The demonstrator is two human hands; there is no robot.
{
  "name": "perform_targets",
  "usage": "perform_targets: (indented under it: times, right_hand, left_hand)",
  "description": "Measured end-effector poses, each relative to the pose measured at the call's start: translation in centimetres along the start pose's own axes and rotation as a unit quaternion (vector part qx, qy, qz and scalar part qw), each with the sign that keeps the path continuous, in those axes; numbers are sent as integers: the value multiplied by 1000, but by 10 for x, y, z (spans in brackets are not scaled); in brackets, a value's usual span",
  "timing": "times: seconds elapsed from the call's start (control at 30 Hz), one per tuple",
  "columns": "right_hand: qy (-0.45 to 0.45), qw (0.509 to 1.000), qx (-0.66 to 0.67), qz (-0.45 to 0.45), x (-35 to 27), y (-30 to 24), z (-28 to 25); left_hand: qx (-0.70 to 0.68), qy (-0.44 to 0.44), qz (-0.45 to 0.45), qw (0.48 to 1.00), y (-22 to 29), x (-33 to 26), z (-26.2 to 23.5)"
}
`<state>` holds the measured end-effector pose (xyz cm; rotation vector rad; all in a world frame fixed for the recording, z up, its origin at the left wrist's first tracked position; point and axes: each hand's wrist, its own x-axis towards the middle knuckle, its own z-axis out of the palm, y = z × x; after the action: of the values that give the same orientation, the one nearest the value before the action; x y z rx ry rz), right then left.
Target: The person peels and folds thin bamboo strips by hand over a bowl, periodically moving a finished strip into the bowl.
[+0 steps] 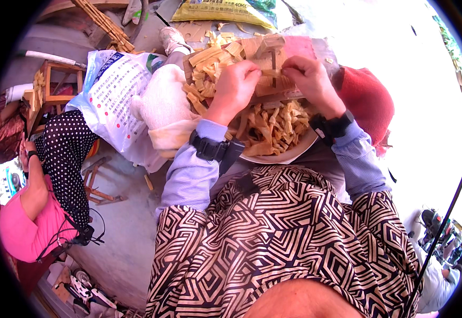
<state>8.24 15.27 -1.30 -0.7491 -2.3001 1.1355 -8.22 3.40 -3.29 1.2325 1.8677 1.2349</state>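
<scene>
My left hand [236,87] is closed in a pinch at the near side of a small wooden stand [270,44] with a dark narrow upright piece. On the other side of that upright, my right hand [311,79] pinches too, its fingertips turned toward the left ones. Whatever the fingertips hold is too small to make out. Below both hands, a pale round basin [293,156] is heaped with curled yellow-tan strips [276,127]. Flat yellowish pieces [207,61] lie piled on the board left of the stand.
White cloth [159,100] covers my left knee; red cloth [368,95] lies on the right. A printed plastic bag [115,87] is at left, beside a seated person in pink [37,222]. A wooden stool [61,79] and yellow sack [223,11] stand farther off.
</scene>
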Motion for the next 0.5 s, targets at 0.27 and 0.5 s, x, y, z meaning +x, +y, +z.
perform_targets:
  times: [0.27,0.5]
  right_hand:
    - [-27,1000,6,12,-43,-14,-17]
    - [51,965,-164,-200,-36,-46,12]
  left_hand:
    - [-61,-24,-79,995,-12,-23,-11]
    - [-331,-162,-272,889,32,-34,5]
